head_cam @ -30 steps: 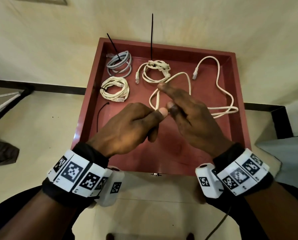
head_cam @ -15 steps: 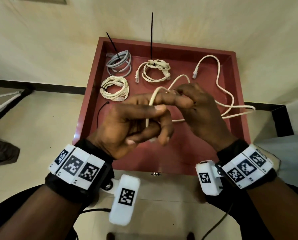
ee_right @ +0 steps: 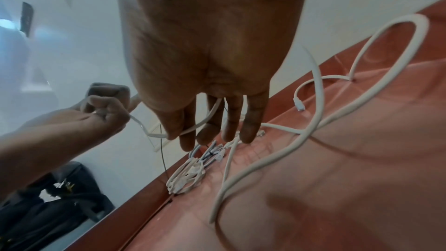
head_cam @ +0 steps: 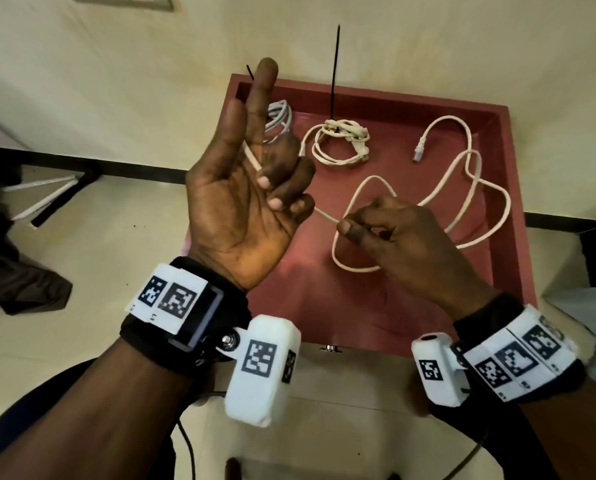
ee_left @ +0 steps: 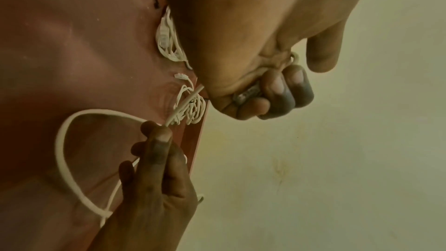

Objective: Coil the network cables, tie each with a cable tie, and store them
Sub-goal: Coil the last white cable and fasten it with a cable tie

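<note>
A loose white network cable [head_cam: 476, 188] snakes across the red tray [head_cam: 518, 209]. My left hand [head_cam: 275, 188] is raised palm-up over the tray's left edge, index finger straight. Its other fingers curl round the cable's end, and the plug [ee_left: 246, 94] shows in the left wrist view. From there the cable runs to my right hand [head_cam: 350, 230], which pinches it between thumb and fingers above the tray's middle. A loop [head_cam: 355, 265] hangs below that pinch. The cable's far plug [head_cam: 417, 155] lies on the tray.
A tied white coil [head_cam: 341, 142] with an upright black tie [head_cam: 334, 71] and a grey coil [head_cam: 279, 116] lie at the tray's back. Another white coil [ee_right: 185, 177] sits near the left wall, hidden in the head view. Dark cloth [head_cam: 19, 271] lies on the floor at left.
My left hand turned palm-up and rose to the left with the cable end, index finger now straight. My right hand dropped lower and pinches the cable, with a loop hanging below it.
</note>
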